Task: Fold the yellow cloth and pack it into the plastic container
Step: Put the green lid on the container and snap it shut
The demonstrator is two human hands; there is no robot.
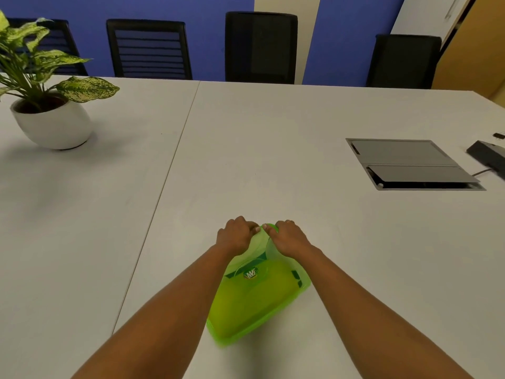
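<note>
Table [273, 146]: white, wide, with a seam running from far centre to near left.

Chairs [149, 49]: four, black, lined along the far edge against a blue wall.

Plant [41, 61]: speckled green leaves in a round white pot [54, 127], far left on the table.

Hatch [410, 162]: grey, set in the tabletop at right, with its near flap slightly raised. A black device [489, 157] lies just beyond it at the frame edge, with a cable leading off.

Container [259, 305]: green plastic, on the table near centre, between the two forearms and turned corner-on.

Lid [257, 255]: translucent, on top, with a round sticker [251, 274] at its middle.

Cloth [246, 305]: a yellow mass showing through the lid, inside the container. Its folds are not discernible.

Left hand [235, 237]: fingers curled, thumb forward, pinching the lid at its far corner.

Right hand [288, 237]: the same grip just beside it, with the two thumbs nearly touching on the rim.
</note>
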